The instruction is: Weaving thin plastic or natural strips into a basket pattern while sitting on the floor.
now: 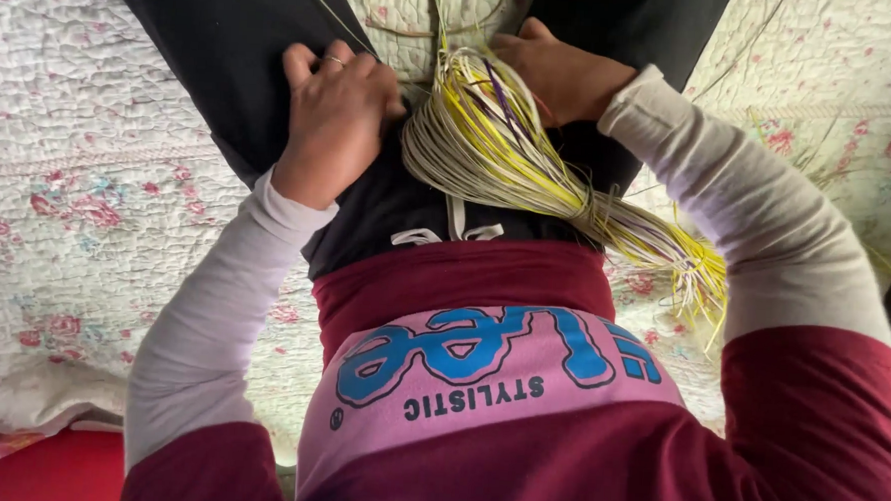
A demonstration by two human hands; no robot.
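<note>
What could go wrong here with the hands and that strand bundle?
1. The bundle of yellow, pale and purple strands fans loose at its tail near the right sleeve, so strands could slip out or tangle.
2. The bundle bends sharply across the lap; stiff strands may kink.
3. The left hand and right hand press close together at the upper end, hiding the work point, so a missed strand may go unnoticed.

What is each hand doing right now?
Left hand: curled, fingers pressed on the black trousers.
Right hand: on the looped bundle of pale and yellow straw strands; grip hidden.
</note>
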